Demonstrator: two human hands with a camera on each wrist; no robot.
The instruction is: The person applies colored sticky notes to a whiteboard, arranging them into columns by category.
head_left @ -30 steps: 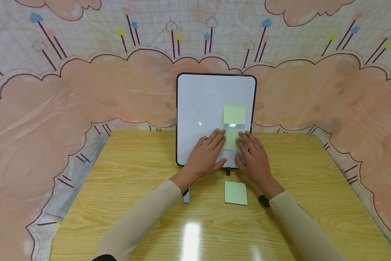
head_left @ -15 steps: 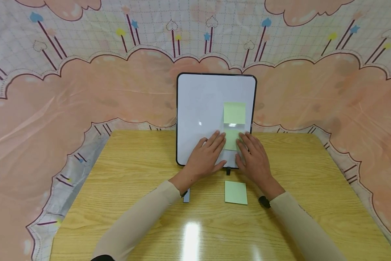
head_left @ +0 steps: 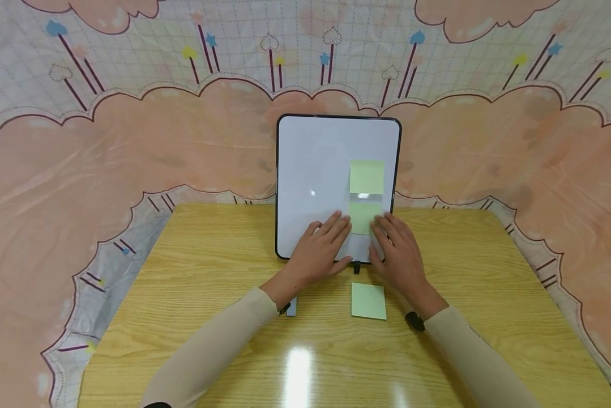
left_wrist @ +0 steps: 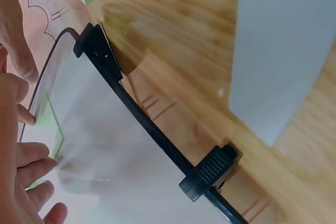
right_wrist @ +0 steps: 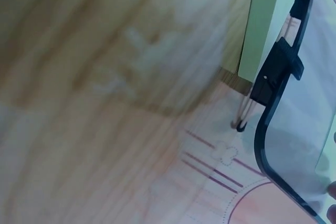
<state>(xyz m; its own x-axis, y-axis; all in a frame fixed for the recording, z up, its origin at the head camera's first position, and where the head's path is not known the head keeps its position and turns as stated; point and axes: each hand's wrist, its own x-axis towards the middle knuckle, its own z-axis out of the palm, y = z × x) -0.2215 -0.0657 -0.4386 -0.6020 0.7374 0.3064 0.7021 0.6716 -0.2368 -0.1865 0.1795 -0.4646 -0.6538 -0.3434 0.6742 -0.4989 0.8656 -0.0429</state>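
A black-framed whiteboard (head_left: 312,164) stands upright on the table, with two pale green sticky notes on its right half, one above the other. Both hands are at the lower sticky note (head_left: 364,220). My left hand (head_left: 320,249) lies with its fingertips along the note's left edge, fingers extended. Opposite it, my right hand (head_left: 399,252) rests its fingertips on the right edge, fingers also extended. The upper sticky note (head_left: 367,177) is untouched by either hand. In the right wrist view only a few fingertips (right_wrist: 332,192) show at the board's edge.
A green sticky note pad (head_left: 368,301) lies on the table in front of the board. A grey-blue strip (head_left: 291,307) is partly under the left wrist. Black clip-like feet (left_wrist: 207,174) hold the board's lower edge. Patterned cloth (head_left: 208,136) hangs behind.
Both hands have slid slightly down along the sides of the lower sticky note, uncovering more of it. The board, the upper note and the pad have stayed put.
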